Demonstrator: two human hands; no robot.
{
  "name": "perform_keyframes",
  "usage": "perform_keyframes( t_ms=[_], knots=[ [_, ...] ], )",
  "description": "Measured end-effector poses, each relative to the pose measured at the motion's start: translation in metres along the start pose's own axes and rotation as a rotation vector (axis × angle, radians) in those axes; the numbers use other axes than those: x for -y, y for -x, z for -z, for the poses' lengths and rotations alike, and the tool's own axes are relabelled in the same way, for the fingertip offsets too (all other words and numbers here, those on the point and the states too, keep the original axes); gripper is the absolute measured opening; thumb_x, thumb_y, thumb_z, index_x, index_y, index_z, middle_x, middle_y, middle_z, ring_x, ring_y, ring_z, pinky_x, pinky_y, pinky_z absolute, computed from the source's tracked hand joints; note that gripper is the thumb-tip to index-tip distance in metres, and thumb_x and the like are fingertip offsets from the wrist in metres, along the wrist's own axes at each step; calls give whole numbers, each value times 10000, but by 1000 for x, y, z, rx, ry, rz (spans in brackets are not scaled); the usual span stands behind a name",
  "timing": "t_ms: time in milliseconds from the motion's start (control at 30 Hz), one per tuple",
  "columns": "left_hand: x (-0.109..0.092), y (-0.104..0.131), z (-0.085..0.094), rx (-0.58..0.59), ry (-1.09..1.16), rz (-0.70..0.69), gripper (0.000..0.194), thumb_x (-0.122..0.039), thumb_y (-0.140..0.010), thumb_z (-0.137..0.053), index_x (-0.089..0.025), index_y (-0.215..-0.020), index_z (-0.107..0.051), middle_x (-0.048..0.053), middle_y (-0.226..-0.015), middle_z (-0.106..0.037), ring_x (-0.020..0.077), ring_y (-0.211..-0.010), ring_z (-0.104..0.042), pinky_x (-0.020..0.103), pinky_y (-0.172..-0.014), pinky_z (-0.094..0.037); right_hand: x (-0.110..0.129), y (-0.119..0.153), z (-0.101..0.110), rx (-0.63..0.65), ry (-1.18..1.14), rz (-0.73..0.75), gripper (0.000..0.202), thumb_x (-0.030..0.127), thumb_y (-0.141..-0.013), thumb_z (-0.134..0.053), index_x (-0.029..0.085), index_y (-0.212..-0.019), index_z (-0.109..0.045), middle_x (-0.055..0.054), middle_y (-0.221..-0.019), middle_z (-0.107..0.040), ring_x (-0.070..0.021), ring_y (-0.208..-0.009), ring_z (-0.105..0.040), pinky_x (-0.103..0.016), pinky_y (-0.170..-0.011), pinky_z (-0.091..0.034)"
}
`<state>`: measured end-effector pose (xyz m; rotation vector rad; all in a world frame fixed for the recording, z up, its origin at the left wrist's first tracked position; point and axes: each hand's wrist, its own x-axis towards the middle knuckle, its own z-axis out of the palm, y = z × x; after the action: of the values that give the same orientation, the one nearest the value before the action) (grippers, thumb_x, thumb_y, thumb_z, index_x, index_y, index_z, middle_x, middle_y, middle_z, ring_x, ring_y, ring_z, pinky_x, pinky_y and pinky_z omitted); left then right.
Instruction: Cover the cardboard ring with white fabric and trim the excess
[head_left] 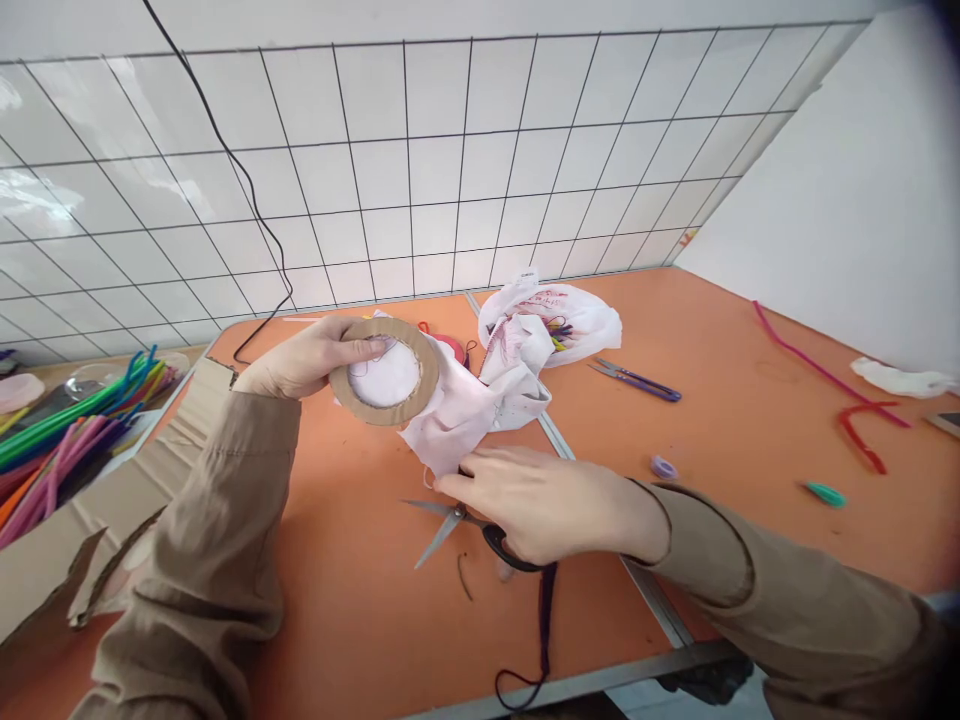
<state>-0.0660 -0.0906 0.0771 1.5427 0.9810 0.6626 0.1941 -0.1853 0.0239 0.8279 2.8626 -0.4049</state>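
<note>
My left hand [319, 355] is closed on a brown cardboard ring [429, 375] held above the table, its thumb over the near face. Pale pink-white fabric [457, 415] lies behind the ring, shows through its opening and hangs down to the right. My right hand [547, 500] grips a pair of scissors [457, 513] with black handles, blades spread apart and pointing left. Its fingertips also touch the fabric's lower edge; whether they pinch it I cannot tell. A thin pale loop dangles beside those fingers.
Behind the fabric is a white plastic bag [592, 325] with coloured thread. Thread snips [637, 380] lie on the orange table [345, 560]. Cut cardboard [67, 540] and pipe cleaners [75, 430] are at left. Dark thread [547, 620] hangs near the front edge.
</note>
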Motion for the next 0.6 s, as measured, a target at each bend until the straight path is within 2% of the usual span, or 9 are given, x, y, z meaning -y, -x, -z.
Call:
perform_keyframes(
  t_ms=[67, 133, 200, 333, 433, 533, 600],
  knots=[
    [1, -1, -1, 12, 8, -2, 302, -360, -796, -754, -157, -1019, -740, 79, -943, -730, 181, -811, -650, 255, -655, -512, 7, -4, -3, -45, 69, -33, 277, 195, -769, -636, 135, -1031, -571, -94, -846, -648, -202, -695, -588, -284, -532, -235],
    [2, -3, -2, 29, 22, -5, 286, -361, -802, -749, -160, -1006, -743, 79, -947, -735, 181, -809, -653, 259, -665, -518, 14, -12, -7, -51, 105, -49, 235, 244, -797, -621, 122, -992, -572, -77, -713, -635, -191, -580, -557, -295, -502, -178],
    [3, -5, -5, 46, 44, -8, 302, -362, -804, -748, -164, -1031, -742, 92, -989, -739, 196, -846, -663, 272, -697, -531, 20, -19, -14, -49, 111, -35, 217, 244, -811, -602, 112, -980, -579, -75, -667, -636, -187, -532, -538, -304, -493, -152],
    [6, -9, -8, 44, 79, 4, 356, -375, -799, -754, -169, -1088, -734, 115, -1081, -734, 225, -927, -672, 302, -749, -546, 23, -23, -19, -34, 36, -55, 183, 168, -771, -615, 122, -947, -596, -77, -733, -656, -182, -580, -553, -301, -503, -182],
    [7, -11, -10, 26, 88, 7, 379, -382, -794, -759, -164, -1103, -731, 123, -1095, -729, 231, -932, -672, 311, -743, -550, 18, -16, -11, 26, -110, -27, 180, 205, -746, -670, 144, -898, -595, -61, -815, -634, -171, -675, -561, -269, -550, -287],
    [6, -10, -11, 55, 100, -5, 384, -366, -802, -754, -170, -1131, -724, 124, -1145, -719, 231, -958, -671, 304, -756, -550, 12, -9, -1, 76, -196, 111, 292, 175, -748, -671, 149, -1029, -594, -77, -949, -616, -172, -786, -567, -245, -615, -356],
    [5, -9, -12, 75, 96, -7, 381, -368, -808, -750, -176, -1136, -723, 118, -1151, -719, 227, -961, -672, 300, -765, -546, 11, -10, 2, 61, -200, 131, 399, 163, -756, -669, 151, -1137, -553, -67, -921, -616, -170, -761, -561, -239, -590, -342]
  ],
)
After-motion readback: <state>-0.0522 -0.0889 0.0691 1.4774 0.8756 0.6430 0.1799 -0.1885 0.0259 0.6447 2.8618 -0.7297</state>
